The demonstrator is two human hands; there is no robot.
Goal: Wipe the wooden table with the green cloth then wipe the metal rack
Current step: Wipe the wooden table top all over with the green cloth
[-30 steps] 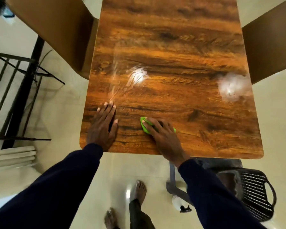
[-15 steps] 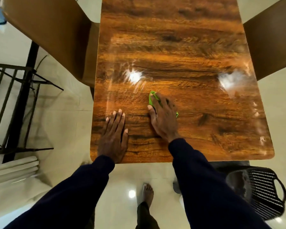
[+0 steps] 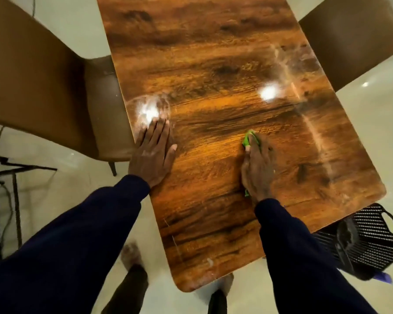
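Pale glossy floor surrounds the wooden worktop (image 3: 213,64), with brown chairs at either side. On it the right hand (image 3: 256,168) presses the green cloth (image 3: 250,139) flat under palm and fingers, a pressing grip rather than a clench; green shows just ahead of the fingertips. The left hand (image 3: 152,155) lies open, empty, bracing well to the cloth's left. Wiping the worktop seems underway; streaks beyond and right of the grip likely need the next pass, the metal rack (image 3: 7,168) after.

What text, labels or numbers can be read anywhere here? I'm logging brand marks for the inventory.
None: no readable text in this view.
wooden table: bare grain and glare, no label.
green cloth: plain, mostly under the right hand.
black basket: no visible marking.
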